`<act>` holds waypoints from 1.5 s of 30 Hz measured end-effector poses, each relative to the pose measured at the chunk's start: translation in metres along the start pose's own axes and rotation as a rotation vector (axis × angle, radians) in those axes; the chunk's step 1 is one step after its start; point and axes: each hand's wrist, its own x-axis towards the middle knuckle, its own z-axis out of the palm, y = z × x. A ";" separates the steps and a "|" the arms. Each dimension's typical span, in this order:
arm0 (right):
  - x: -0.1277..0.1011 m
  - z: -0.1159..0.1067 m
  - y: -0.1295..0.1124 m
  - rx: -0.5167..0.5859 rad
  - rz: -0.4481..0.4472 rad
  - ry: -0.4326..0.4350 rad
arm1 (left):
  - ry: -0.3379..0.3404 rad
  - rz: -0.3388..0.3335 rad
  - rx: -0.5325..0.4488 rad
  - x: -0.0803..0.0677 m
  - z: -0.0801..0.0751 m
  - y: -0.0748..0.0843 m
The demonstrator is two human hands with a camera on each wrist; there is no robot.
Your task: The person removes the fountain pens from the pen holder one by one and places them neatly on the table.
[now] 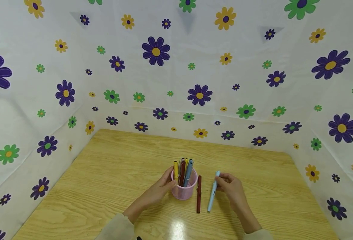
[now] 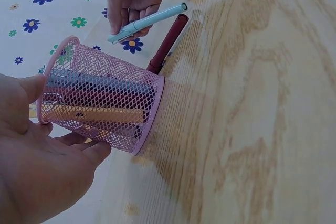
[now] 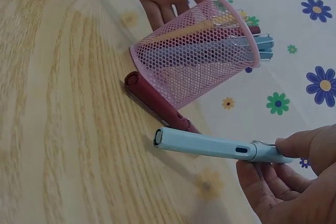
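A pink mesh pen cup (image 1: 184, 193) stands upright on the table, holding several pens: a yellow pen (image 1: 176, 170), a dark red one and blue-grey ones among them. My left hand (image 1: 158, 190) grips the cup from its left side, thumb at the rim and fingers along the mesh wall. Between thumb and fingers of my right hand (image 1: 233, 190) is a light blue pen (image 3: 210, 144), pinched near its clip end, the other end slanting down toward me. A second dark red pen (image 1: 199, 196) lies on the table between the cup and the light blue pen.
The wooden table (image 1: 119, 160) is enclosed at the back and both sides by white cloth (image 1: 176, 80) printed with purple, yellow and green flowers. A small dark object (image 1: 139, 238) shows at the bottom edge of the head view, beside the left sleeve (image 1: 117, 228).
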 end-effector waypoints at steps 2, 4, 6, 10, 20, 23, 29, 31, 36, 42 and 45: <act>0.000 0.001 0.002 -0.017 0.000 -0.003 | 0.000 0.000 0.003 0.000 0.000 0.000; 0.000 0.001 0.003 -0.026 -0.001 -0.004 | 0.000 0.001 0.005 0.000 0.000 0.000; -0.001 0.002 0.004 -0.029 0.000 -0.005 | -0.001 -0.002 0.007 -0.001 0.001 0.001; -0.001 0.003 0.005 -0.029 0.003 -0.004 | 0.002 -0.009 0.012 -0.001 0.001 0.002; 0.000 0.009 0.008 -0.063 -0.014 0.008 | 0.003 -0.001 0.016 -0.001 0.001 0.002; -0.001 0.011 0.009 -0.072 -0.012 0.013 | 0.007 0.010 0.024 -0.001 0.001 0.000; 0.000 0.015 0.012 -0.109 -0.018 0.031 | 0.008 0.007 0.019 -0.001 0.001 -0.001; 0.001 0.016 0.013 -0.114 -0.025 0.034 | 0.005 0.006 0.016 -0.001 0.001 -0.001; 0.002 0.021 0.014 -0.162 -0.033 0.055 | 0.004 0.011 0.015 -0.001 0.001 0.000; 0.004 0.025 0.017 -0.239 -0.056 0.073 | 0.002 -0.001 0.010 -0.003 0.002 0.001; 0.004 0.027 0.017 -0.276 -0.069 0.089 | 0.004 -0.002 0.010 -0.003 0.002 0.001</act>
